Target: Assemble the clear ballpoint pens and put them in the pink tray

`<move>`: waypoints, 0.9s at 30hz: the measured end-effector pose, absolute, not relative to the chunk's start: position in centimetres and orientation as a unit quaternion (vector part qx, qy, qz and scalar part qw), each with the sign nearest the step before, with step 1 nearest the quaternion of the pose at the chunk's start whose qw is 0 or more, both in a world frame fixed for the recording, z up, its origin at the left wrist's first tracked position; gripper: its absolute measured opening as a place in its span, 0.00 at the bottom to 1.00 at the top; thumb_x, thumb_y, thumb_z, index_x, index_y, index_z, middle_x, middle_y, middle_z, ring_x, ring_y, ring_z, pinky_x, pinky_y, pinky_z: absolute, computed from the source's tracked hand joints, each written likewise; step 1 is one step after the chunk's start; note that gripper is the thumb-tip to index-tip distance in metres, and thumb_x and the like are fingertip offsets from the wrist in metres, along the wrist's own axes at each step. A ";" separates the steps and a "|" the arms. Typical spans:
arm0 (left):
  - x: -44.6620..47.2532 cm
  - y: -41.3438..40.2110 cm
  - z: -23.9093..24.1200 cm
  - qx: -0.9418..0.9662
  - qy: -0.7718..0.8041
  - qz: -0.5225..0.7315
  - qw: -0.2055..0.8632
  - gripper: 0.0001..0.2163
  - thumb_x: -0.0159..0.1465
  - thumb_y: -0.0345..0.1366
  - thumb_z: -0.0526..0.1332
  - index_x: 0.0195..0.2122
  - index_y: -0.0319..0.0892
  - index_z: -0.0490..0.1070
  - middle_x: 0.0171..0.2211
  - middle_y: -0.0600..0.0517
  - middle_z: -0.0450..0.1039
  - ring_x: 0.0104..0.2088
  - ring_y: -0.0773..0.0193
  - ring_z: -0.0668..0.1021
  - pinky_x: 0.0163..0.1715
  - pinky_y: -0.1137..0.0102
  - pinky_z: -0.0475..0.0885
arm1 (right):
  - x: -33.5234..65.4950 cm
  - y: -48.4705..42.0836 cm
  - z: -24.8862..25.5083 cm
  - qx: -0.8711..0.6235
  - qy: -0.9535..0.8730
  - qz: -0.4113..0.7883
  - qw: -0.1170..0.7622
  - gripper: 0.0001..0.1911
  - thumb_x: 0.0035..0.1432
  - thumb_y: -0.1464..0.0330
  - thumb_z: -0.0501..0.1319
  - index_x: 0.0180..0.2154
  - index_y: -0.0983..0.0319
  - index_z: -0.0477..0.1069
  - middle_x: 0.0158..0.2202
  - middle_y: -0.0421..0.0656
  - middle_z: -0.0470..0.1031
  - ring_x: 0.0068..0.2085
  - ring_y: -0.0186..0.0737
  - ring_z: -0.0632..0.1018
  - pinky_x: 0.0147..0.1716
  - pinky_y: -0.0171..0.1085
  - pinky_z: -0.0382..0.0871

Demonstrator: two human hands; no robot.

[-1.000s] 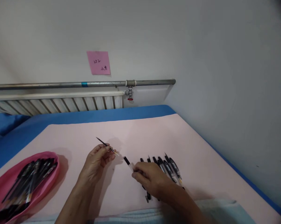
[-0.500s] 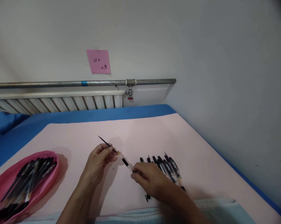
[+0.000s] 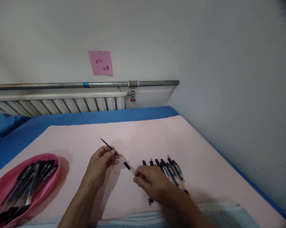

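Prob. a home rm, can't be sure: white radiator (image 3: 59, 104) w/ pipe (image 3: 105, 84) & valve (image 3: 133, 92), plain wall (image 3: 216, 72), handwritten note (image 3: 100, 63) stuck up.

one head-worn view, looking forward and down from the near side, left hand (image 3: 101, 161) and right hand (image 3: 151, 179) close before it, pink covering (image 3: 86, 139) stretching away below, wall (image 3: 147, 38) across the far side

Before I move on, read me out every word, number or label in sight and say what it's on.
"252": handwritten on the pink note on the wall.
Below it, same note: a second handwritten line, seemingly starting "小"; the rest is unclear.
Pens on the table and pens in the bowl: any print is too small or blurred to read.
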State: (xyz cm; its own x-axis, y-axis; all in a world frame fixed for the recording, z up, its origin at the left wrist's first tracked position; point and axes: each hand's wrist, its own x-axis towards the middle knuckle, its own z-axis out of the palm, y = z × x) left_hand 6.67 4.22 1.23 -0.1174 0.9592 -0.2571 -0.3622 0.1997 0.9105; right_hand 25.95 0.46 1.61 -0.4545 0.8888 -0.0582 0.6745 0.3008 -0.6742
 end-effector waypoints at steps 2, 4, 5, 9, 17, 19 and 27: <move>6.7 4.2 1.3 0.303 0.500 0.556 0.591 0.12 0.44 0.34 0.67 0.27 0.37 0.69 0.21 0.54 0.72 0.23 0.68 0.75 0.25 0.72 0.72 | 25.9 0.5 1.6 -0.496 -0.789 0.322 0.164 0.09 0.55 0.67 0.54 0.26 0.63 0.67 0.22 0.38 0.67 0.25 0.31 0.65 0.24 0.30 0.50; 6.6 4.1 1.3 0.304 0.501 0.555 0.590 0.11 0.44 0.35 0.67 0.27 0.37 0.69 0.22 0.54 0.72 0.23 0.68 0.75 0.25 0.73 0.72 | 26.0 0.4 1.6 -0.496 -0.789 0.323 0.165 0.09 0.55 0.67 0.54 0.26 0.63 0.66 0.22 0.38 0.67 0.25 0.31 0.65 0.24 0.30 0.50; 6.6 4.2 1.3 0.305 0.502 0.555 0.590 0.11 0.44 0.35 0.67 0.27 0.37 0.69 0.22 0.53 0.72 0.23 0.68 0.75 0.25 0.73 0.72 | 26.0 0.4 1.5 -0.495 -0.789 0.323 0.167 0.09 0.55 0.67 0.54 0.26 0.63 0.66 0.22 0.38 0.67 0.25 0.31 0.65 0.24 0.30 0.50; 6.6 4.3 1.2 0.311 0.498 0.550 0.594 0.11 0.45 0.35 0.67 0.27 0.37 0.68 0.22 0.53 0.73 0.24 0.68 0.75 0.24 0.73 0.72 | 26.0 0.4 1.5 -0.494 -0.790 0.318 0.175 0.09 0.56 0.67 0.54 0.25 0.63 0.66 0.22 0.37 0.67 0.26 0.30 0.65 0.24 0.30 0.50; 6.6 4.3 1.2 0.312 0.498 0.552 0.592 0.11 0.45 0.34 0.67 0.28 0.37 0.68 0.21 0.53 0.72 0.23 0.68 0.75 0.24 0.73 0.71 | 26.0 0.5 1.3 -0.492 -0.795 0.307 0.176 0.09 0.56 0.68 0.54 0.25 0.63 0.66 0.22 0.37 0.67 0.26 0.31 0.65 0.25 0.30 0.50; 6.5 4.2 1.2 0.314 0.501 0.546 0.593 0.11 0.45 0.34 0.67 0.27 0.37 0.68 0.21 0.53 0.73 0.23 0.68 0.75 0.24 0.73 0.71 | 26.0 0.5 1.3 -0.496 -0.795 0.301 0.176 0.09 0.56 0.68 0.53 0.25 0.63 0.65 0.23 0.38 0.66 0.26 0.31 0.65 0.25 0.30 0.50; 6.6 4.3 1.1 0.313 0.505 0.549 0.588 0.11 0.44 0.35 0.67 0.26 0.38 0.68 0.22 0.53 0.73 0.23 0.68 0.75 0.24 0.73 0.71 | 26.0 0.4 1.2 -0.502 -0.804 0.277 0.161 0.09 0.56 0.67 0.53 0.25 0.63 0.64 0.24 0.38 0.66 0.26 0.31 0.65 0.25 0.31 0.50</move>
State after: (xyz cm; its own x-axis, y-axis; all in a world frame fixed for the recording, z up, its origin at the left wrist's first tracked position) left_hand 6.56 4.26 1.10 -0.1123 0.9618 -0.2495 -0.3294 0.2008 0.9226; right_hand 26.04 0.43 1.22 -0.4448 0.8954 -0.0186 0.7173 0.3437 -0.6061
